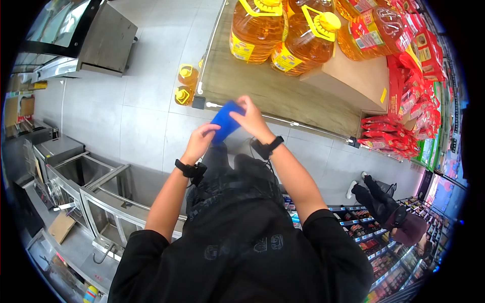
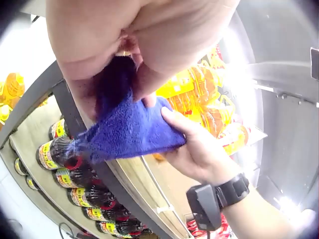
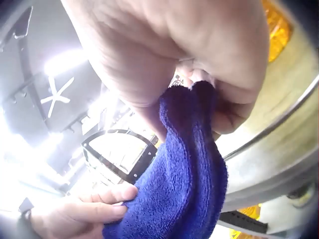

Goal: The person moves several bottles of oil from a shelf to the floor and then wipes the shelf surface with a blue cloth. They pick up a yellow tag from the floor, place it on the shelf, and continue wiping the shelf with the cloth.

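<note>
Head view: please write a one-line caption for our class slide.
Left hand and right hand hold a blue cloth by a shelf of yellow-capped bottles.

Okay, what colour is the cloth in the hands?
Blue, a slightly violet blue; the cloth shows best in the right wrist view.

Your left hand [image 1: 198, 144] pinches between thumb and fingers; your right hand [image 1: 251, 120] pinches just beyond those fingertips.

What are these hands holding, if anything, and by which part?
A blue cloth, held by its edges at opposite sides: the left hand on one, the right hand on the other.
</note>
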Tool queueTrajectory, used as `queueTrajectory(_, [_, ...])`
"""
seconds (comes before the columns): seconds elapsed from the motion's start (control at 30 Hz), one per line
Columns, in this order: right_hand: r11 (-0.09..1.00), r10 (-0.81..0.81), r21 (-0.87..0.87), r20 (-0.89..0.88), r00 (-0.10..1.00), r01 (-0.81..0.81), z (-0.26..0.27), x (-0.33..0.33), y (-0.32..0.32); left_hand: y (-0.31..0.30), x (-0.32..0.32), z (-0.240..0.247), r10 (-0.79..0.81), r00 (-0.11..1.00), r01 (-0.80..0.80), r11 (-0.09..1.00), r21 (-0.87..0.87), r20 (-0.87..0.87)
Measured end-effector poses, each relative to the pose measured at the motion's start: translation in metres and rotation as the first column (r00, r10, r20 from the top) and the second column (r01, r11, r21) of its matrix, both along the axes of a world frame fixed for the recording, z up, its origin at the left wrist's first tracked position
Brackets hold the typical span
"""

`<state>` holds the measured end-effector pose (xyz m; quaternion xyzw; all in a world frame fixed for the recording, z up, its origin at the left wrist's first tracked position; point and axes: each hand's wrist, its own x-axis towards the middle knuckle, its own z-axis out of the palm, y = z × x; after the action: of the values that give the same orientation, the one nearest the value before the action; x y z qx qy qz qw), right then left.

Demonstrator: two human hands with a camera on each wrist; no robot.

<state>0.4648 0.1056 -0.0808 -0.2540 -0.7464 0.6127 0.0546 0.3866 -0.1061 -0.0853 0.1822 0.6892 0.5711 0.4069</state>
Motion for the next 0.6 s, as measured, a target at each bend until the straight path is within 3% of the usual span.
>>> queueTrajectory(0.03, [1.000, -0.018, -0.021, -0.037, 0.999, 0.018, -0.005, -0.016, -0.003, 0.002, -0.004, -0.007, 0.061, 0.998, -0.061, 0.998, -0.006, 0.025])
queueTrajectory(0.1, [0.969, 0.020, 0.246, -0.060, 0.998, -0.005, -0.015, -0.041, -0.004, 0.004, -0.013, -0.027, 0.178, 0.977, -0.179, 0.984, -0.004, 0.120])
queueTrajectory(0.13, [0.927, 0.042, 0.374, -0.068, 0.997, -0.013, -0.020, -0.051, -0.006, 0.004, -0.015, -0.034, 0.222, 0.948, -0.228, 0.974, -0.002, 0.230])
queueTrajectory(0.17, [0.798, 0.048, 0.603, -0.070, 0.996, 0.003, -0.032, -0.058, -0.010, 0.006, -0.019, -0.040, 0.259, 0.906, -0.274, 0.962, -0.001, 0.334])
queueTrajectory(0.2, [0.762, 0.121, 0.646, -0.079, 0.989, -0.042, -0.033, -0.063, -0.012, 0.008, -0.024, -0.044, 0.290, 0.854, -0.319, 0.948, -0.005, 0.432])
queueTrajectory(0.27, [0.675, 0.264, 0.727, -0.081, 0.961, -0.125, -0.035, -0.066, -0.020, 0.002, -0.030, -0.047, 0.125, 0.860, -0.133, 0.991, -0.019, 0.495])
queueTrajectory(0.3, [0.710, 0.304, 0.643, 0.089, 0.948, -0.288, -0.024, -0.062, -0.030, -0.001, -0.032, -0.050, 0.077, 0.875, -0.087, 0.996, -0.003, 0.479])
queueTrajectory(0.33, [0.691, 0.293, 0.667, 0.094, 0.951, -0.279, -0.027, -0.061, -0.035, -0.007, -0.032, -0.052, 0.031, 0.885, -0.041, 0.999, 0.010, 0.464])
queueTrajectory(0.43, [0.609, 0.275, 0.753, 0.095, 0.957, -0.250, -0.032, -0.062, -0.042, -0.021, -0.035, -0.041, 0.164, 0.885, -0.081, 0.976, -0.204, 0.435])
queueTrajectory(0.53, [0.575, 0.241, 0.733, 0.271, 0.932, -0.362, -0.048, -0.064, -0.043, -0.047, -0.048, -0.048, 0.204, 0.891, -0.118, 0.967, -0.228, 0.406])
queueTrajectory(0.6, [0.540, 0.217, 0.774, 0.251, 0.943, -0.330, -0.053, -0.060, -0.044, -0.058, -0.061, -0.049, 0.198, 0.894, -0.106, 0.965, -0.239, 0.401])
